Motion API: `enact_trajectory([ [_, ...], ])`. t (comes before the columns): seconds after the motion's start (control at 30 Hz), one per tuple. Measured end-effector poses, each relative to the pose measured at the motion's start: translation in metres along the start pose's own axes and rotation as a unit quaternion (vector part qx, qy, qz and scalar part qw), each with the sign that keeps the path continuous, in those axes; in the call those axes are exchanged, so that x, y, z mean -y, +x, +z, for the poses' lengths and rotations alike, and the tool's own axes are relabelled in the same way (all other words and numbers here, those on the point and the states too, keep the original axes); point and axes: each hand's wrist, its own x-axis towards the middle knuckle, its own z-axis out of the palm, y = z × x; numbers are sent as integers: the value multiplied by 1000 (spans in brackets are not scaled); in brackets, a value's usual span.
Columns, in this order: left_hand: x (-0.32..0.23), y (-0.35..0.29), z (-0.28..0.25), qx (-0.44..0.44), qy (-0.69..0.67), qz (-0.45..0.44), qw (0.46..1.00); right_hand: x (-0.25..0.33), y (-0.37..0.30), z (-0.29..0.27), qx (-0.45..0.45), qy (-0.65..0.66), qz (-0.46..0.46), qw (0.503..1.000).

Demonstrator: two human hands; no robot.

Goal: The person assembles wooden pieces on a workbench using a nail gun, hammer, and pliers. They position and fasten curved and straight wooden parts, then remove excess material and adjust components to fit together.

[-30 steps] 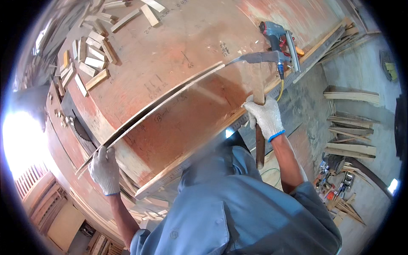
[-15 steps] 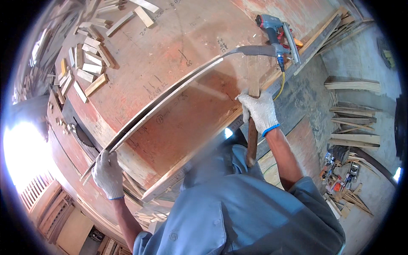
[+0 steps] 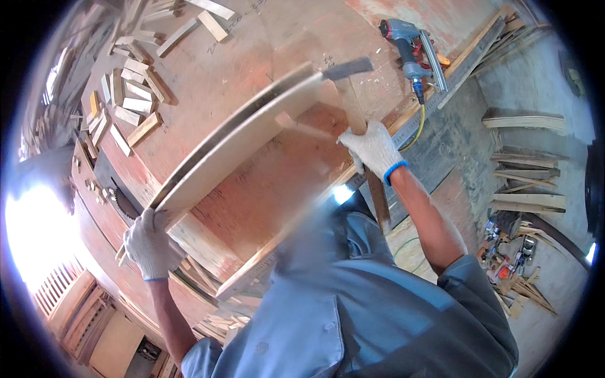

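My left hand [image 3: 151, 247], in a white knitted glove, grips the near left end of a curved wooden piece [image 3: 251, 142]. Two bowed strips run side by side in this piece, with a dark gap between them. My right hand [image 3: 377, 151], gloved too with a blue cuff, is closed around the wooden handle of a hammer [image 3: 351, 106]. The hammer's dark head is at the far right end of the curved piece; whether it touches is hard to tell. The handle's lower end sticks out below my right hand.
A grey-blue nail gun [image 3: 406, 58] with a yellow hose lies on the reddish workbench [image 3: 283, 38]. Short wood blocks [image 3: 140, 101] are scattered at the left. A toothed circular saw blade [image 3: 123, 203] stands up near my left hand. Offcuts and tools lie at the right.
The curved piece has tilted, showing more of its broad pale face. The hammer head has moved left to the piece's far end, and my left hand has shifted slightly left.
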Motion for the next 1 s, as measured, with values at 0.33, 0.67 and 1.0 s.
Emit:
enact_trajectory([
  [0.33, 56, 100, 41, 88, -286, 84, 950, 64, 53, -18, 117, 59, 68, 989],
  [0.67, 45, 65, 56, 51, -302, 6, 952, 52, 42, -5, 107, 158, 81, 978],
  [1.0, -12, -23, 24, -69, -199, 4, 978, 33, -21, -10, 60, 36, 130, 989],
])
